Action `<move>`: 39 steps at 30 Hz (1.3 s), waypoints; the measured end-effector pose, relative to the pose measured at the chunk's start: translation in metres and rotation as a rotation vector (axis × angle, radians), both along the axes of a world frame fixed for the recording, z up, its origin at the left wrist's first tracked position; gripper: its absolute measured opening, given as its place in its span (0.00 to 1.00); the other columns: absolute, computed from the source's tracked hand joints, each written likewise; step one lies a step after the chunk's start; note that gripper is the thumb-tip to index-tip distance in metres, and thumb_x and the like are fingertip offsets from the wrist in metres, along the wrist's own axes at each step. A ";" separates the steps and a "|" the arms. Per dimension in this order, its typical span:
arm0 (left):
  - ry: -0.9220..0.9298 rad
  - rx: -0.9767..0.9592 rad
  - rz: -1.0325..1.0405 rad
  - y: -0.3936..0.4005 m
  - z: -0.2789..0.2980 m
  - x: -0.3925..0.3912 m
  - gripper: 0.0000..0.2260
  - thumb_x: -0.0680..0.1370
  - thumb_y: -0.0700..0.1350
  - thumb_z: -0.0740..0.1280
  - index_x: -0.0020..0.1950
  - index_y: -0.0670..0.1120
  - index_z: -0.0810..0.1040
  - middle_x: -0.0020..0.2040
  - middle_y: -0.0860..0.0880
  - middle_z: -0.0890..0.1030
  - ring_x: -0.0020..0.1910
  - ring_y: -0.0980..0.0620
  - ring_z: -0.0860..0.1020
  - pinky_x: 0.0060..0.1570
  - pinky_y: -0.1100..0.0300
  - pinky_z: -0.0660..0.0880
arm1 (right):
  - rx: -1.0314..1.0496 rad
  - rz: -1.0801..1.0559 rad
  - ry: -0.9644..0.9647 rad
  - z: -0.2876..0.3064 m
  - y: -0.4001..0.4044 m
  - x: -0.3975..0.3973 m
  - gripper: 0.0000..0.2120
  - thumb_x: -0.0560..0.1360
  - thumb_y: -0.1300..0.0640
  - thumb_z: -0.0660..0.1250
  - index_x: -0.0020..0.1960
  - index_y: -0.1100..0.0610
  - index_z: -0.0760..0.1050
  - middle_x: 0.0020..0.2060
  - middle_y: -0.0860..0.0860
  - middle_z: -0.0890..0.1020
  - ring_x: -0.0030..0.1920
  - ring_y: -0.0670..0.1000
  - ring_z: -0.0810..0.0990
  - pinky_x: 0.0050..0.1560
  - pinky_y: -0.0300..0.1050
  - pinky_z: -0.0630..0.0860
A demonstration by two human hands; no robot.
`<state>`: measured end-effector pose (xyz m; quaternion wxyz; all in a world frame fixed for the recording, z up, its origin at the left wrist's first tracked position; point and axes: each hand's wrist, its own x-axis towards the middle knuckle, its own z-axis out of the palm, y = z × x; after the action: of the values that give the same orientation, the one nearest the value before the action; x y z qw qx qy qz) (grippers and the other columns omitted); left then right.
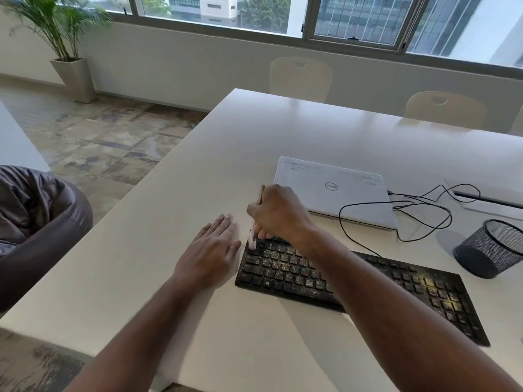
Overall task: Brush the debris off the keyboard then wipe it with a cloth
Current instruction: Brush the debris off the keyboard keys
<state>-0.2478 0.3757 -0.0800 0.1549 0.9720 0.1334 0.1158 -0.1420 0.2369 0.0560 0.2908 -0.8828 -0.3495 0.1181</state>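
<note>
Right hand (278, 213) grips our brush (256, 222), bristles at far-left corner of black, debris-speckled keyboard (283, 271); left hand (210, 251) lies flat, fingers straight, just beside it on white table (169, 216); closed laptop (336, 190) behind.

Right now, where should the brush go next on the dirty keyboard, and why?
Probably sweep rightwards along the key rows. The right hand holds the brush at the keyboard's far-left corner, and yellowish crumbs cover the keys beside it, with more near the number pad. The left hand lies flat on the table.
</note>
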 end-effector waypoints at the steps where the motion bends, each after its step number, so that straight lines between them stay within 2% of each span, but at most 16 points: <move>1: -0.001 -0.003 -0.003 0.000 0.001 0.000 0.27 0.85 0.54 0.51 0.83 0.47 0.56 0.83 0.51 0.54 0.81 0.59 0.46 0.78 0.62 0.42 | -0.007 0.003 0.025 0.003 0.000 0.000 0.14 0.80 0.61 0.65 0.38 0.65 0.82 0.28 0.55 0.85 0.29 0.53 0.86 0.41 0.52 0.87; 6: -0.003 0.002 -0.008 0.000 0.002 -0.001 0.26 0.85 0.53 0.52 0.83 0.47 0.56 0.83 0.51 0.54 0.81 0.58 0.46 0.79 0.60 0.43 | 0.078 -0.089 -0.047 0.004 0.001 0.009 0.14 0.82 0.58 0.65 0.42 0.64 0.81 0.32 0.57 0.86 0.33 0.56 0.87 0.44 0.57 0.86; 10: -0.001 0.001 -0.004 0.000 0.001 0.001 0.26 0.85 0.54 0.52 0.83 0.47 0.55 0.83 0.51 0.53 0.81 0.59 0.46 0.79 0.60 0.44 | 0.006 -0.045 0.063 0.002 -0.005 0.004 0.16 0.83 0.60 0.65 0.40 0.65 0.83 0.30 0.56 0.86 0.29 0.52 0.87 0.40 0.51 0.87; 13: 0.000 0.001 -0.006 0.000 0.001 0.001 0.27 0.85 0.54 0.51 0.83 0.47 0.55 0.83 0.51 0.53 0.81 0.59 0.46 0.79 0.60 0.44 | 0.010 -0.023 0.133 0.009 -0.007 0.003 0.17 0.82 0.61 0.64 0.39 0.67 0.83 0.30 0.56 0.86 0.30 0.53 0.87 0.37 0.45 0.86; 16: 0.001 -0.003 -0.002 0.000 0.001 0.001 0.27 0.85 0.54 0.52 0.83 0.47 0.56 0.83 0.51 0.53 0.81 0.59 0.46 0.79 0.60 0.44 | 0.075 -0.047 0.080 0.010 -0.007 0.009 0.17 0.84 0.59 0.64 0.40 0.65 0.83 0.31 0.56 0.86 0.31 0.53 0.87 0.43 0.51 0.87; 20: 0.002 -0.005 0.001 0.000 0.000 0.002 0.27 0.85 0.54 0.52 0.83 0.47 0.55 0.83 0.51 0.53 0.81 0.59 0.46 0.79 0.60 0.44 | -0.078 0.063 0.000 0.008 -0.009 0.012 0.12 0.82 0.56 0.67 0.43 0.61 0.81 0.35 0.55 0.87 0.37 0.56 0.87 0.49 0.58 0.86; 23: 0.006 -0.003 -0.006 0.001 -0.001 0.001 0.27 0.85 0.54 0.52 0.83 0.47 0.56 0.83 0.51 0.54 0.81 0.59 0.46 0.80 0.58 0.45 | -0.161 0.177 -0.030 0.020 -0.013 0.015 0.10 0.82 0.54 0.69 0.43 0.57 0.80 0.37 0.51 0.86 0.40 0.53 0.85 0.52 0.56 0.83; 27: 0.001 -0.002 0.000 0.000 -0.001 0.002 0.27 0.85 0.54 0.51 0.83 0.48 0.56 0.83 0.51 0.54 0.81 0.58 0.47 0.80 0.58 0.46 | -0.130 0.297 -0.026 0.018 -0.014 0.013 0.17 0.81 0.56 0.71 0.34 0.54 0.75 0.43 0.51 0.87 0.44 0.56 0.85 0.50 0.57 0.83; 30: -0.001 -0.005 0.004 0.000 0.000 0.002 0.27 0.85 0.54 0.53 0.83 0.47 0.56 0.83 0.51 0.54 0.81 0.59 0.47 0.79 0.59 0.45 | -0.218 0.301 -0.049 0.017 -0.019 0.019 0.19 0.81 0.55 0.71 0.31 0.49 0.75 0.38 0.48 0.84 0.39 0.52 0.80 0.43 0.51 0.77; 32: 0.003 -0.005 0.004 0.000 0.000 0.001 0.27 0.85 0.54 0.53 0.83 0.47 0.55 0.83 0.52 0.54 0.81 0.59 0.46 0.80 0.59 0.45 | -0.322 0.301 -0.065 0.023 -0.026 0.024 0.18 0.82 0.55 0.70 0.33 0.50 0.74 0.37 0.47 0.81 0.38 0.49 0.76 0.42 0.47 0.71; 34: 0.003 -0.005 0.006 0.000 -0.001 0.002 0.27 0.85 0.54 0.53 0.83 0.48 0.55 0.83 0.52 0.53 0.81 0.59 0.46 0.80 0.59 0.45 | -0.385 0.300 -0.110 0.030 -0.031 0.027 0.15 0.83 0.54 0.69 0.38 0.52 0.74 0.40 0.50 0.82 0.40 0.50 0.77 0.41 0.47 0.70; 36: 0.007 -0.001 0.009 0.000 -0.002 0.002 0.27 0.85 0.54 0.52 0.83 0.48 0.55 0.83 0.52 0.53 0.81 0.60 0.46 0.80 0.58 0.46 | -0.313 0.301 -0.118 0.030 -0.031 0.026 0.14 0.83 0.54 0.69 0.39 0.56 0.76 0.41 0.52 0.84 0.40 0.48 0.78 0.42 0.46 0.71; 39: 0.011 -0.004 0.008 0.000 -0.002 0.002 0.27 0.85 0.54 0.52 0.83 0.47 0.55 0.83 0.52 0.53 0.81 0.60 0.46 0.80 0.58 0.45 | -0.127 0.328 -0.008 0.020 -0.025 0.021 0.18 0.83 0.56 0.69 0.34 0.55 0.74 0.43 0.50 0.87 0.33 0.38 0.78 0.43 0.45 0.75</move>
<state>-0.2455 0.3757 -0.0815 0.1556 0.9718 0.1385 0.1107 -0.1214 0.2114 0.0761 0.2097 -0.8309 -0.4819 0.1825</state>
